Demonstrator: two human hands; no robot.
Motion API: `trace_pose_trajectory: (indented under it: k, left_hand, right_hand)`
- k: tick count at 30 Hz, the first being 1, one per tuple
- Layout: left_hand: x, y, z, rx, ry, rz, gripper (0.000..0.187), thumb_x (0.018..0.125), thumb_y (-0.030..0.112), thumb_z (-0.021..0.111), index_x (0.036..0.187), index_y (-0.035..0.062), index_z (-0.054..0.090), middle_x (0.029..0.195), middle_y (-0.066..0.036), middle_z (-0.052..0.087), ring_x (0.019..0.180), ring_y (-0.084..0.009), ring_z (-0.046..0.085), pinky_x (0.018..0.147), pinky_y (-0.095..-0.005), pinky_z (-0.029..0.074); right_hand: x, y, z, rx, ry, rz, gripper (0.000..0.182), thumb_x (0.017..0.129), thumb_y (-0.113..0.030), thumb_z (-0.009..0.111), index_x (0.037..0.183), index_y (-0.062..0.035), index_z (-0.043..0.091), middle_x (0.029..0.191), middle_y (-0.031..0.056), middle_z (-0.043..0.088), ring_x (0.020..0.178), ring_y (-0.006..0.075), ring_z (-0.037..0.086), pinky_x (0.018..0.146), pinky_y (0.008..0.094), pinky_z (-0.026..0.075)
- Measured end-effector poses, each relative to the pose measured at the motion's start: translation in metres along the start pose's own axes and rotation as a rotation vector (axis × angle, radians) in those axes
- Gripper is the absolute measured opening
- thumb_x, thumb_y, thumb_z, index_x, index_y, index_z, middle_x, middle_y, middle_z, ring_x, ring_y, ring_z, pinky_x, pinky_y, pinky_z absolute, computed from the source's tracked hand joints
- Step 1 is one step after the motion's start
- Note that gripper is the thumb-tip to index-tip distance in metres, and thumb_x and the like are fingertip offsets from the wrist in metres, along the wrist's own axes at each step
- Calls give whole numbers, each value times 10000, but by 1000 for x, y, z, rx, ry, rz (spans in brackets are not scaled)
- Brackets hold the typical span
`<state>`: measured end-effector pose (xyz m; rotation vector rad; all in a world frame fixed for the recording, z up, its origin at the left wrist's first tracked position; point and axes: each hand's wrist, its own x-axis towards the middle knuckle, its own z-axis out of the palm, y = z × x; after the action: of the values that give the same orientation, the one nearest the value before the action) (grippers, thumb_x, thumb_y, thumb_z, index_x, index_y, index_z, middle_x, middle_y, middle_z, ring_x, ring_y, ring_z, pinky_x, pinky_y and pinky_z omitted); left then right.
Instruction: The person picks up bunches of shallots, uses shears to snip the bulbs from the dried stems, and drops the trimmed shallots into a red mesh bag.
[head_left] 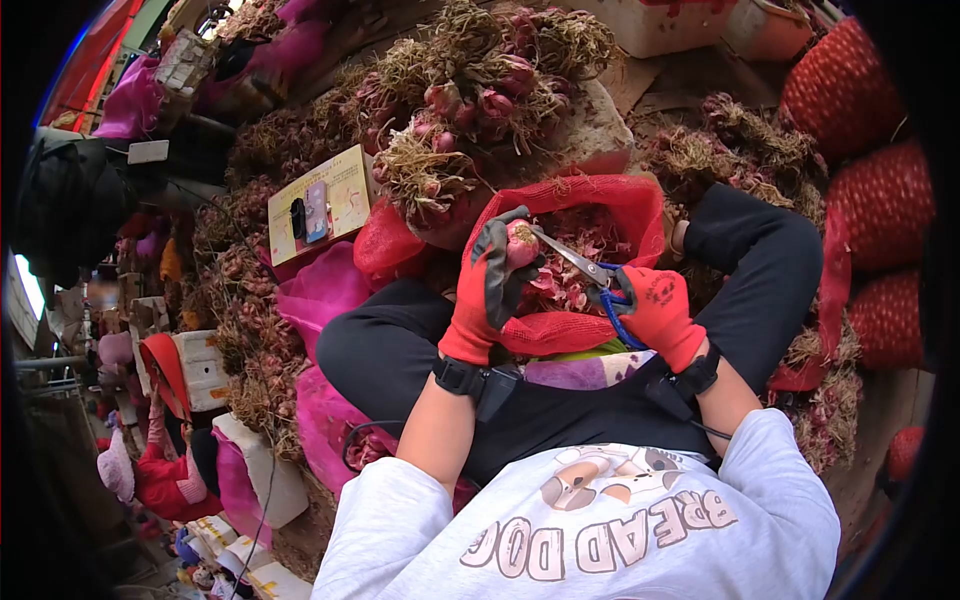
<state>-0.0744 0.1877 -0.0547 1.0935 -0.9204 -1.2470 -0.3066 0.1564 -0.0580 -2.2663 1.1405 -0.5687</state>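
Note:
My left hand, in a red and black work glove, is closed around a pinkish shallot. Scissors with blue handles are in my gloved right hand, its fingers wrapped at the handle loops. The slightly parted blades point left, their tips right at the shallot. Below both hands, a red mesh bag lies with its mouth spread wide in my lap. Inside it are loose shallots and papery skins. Just beyond the bag, a heap of dried shallot bunches rests with roots and stalks attached.
Filled red mesh sacks are stacked at the right. To the left, a phone lies on a flat yellow box, near pink netting. More shallot bunches cover the ground. A person in red is farther left.

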Motion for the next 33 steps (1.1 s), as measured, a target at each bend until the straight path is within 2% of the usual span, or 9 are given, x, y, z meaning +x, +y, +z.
trace_pose_trajectory:
  k: [1,4,7,13,16,19,22,31,33]
  left_hand:
    - [-1,3,0,188,-22,71,461,970,413,505,1281,72,495,1119,-45,560,947,-123,574,732,-262,530]
    - [-1,-6,0,-199,10,-197,467,974,440,484,1259,71,514,1131,-47,539,951,-126,566,758,-288,534]
    - [-3,-3,-2,-265,24,-283,506,969,474,472,1273,72,510,1145,-49,533,967,-133,558,778,-308,532]
    - [-1,-4,-7,-129,28,-308,523,977,421,470,1369,78,421,1209,-31,491,969,-115,542,850,-296,506]
    - [-3,-9,-13,-192,-28,-229,508,983,381,468,1388,83,399,1208,-31,511,952,-114,550,836,-268,497]
    - [-5,-6,-19,-467,-149,-198,523,976,359,486,1401,74,378,1166,-26,543,931,-111,558,793,-240,496]
    - [-4,-9,-19,-376,-45,-277,533,966,443,495,1340,67,450,1226,-45,511,964,-109,557,712,-240,505]
    - [-1,1,-6,-195,93,-173,404,967,253,514,1311,43,487,1177,-34,528,920,-104,555,705,-245,513]
    - [1,-3,-8,-155,92,-153,433,974,252,517,1344,37,453,1191,-33,527,978,-91,545,790,-260,505]
  right_hand:
    - [1,-1,-2,0,11,-6,279,765,-301,751,846,-61,634,705,147,593,639,338,596,576,380,455]
    - [5,-17,-10,220,-120,114,301,768,-368,714,875,-104,617,693,97,611,680,318,624,608,411,477]
    - [6,-9,-5,20,16,-14,285,773,-363,712,860,-103,635,699,95,621,712,322,629,633,418,482]
    - [5,3,-2,-91,-173,106,312,775,-387,711,835,-89,641,762,120,639,745,326,628,650,412,483]
    - [3,5,1,192,-194,189,318,779,-386,706,842,-85,628,779,132,636,755,338,621,648,412,477]
    - [3,-1,-2,197,-109,96,316,782,-383,706,850,-84,633,782,137,636,761,344,620,644,409,475]
    - [2,-3,-2,101,-82,57,331,789,-398,698,863,-81,636,791,141,639,771,338,624,649,406,478]
    - [4,-2,1,36,-146,123,319,795,-411,691,888,-106,669,744,136,644,719,332,634,631,404,486]
    - [4,-2,-1,110,-155,161,325,791,-403,699,907,-102,668,758,133,646,725,330,634,632,403,487]
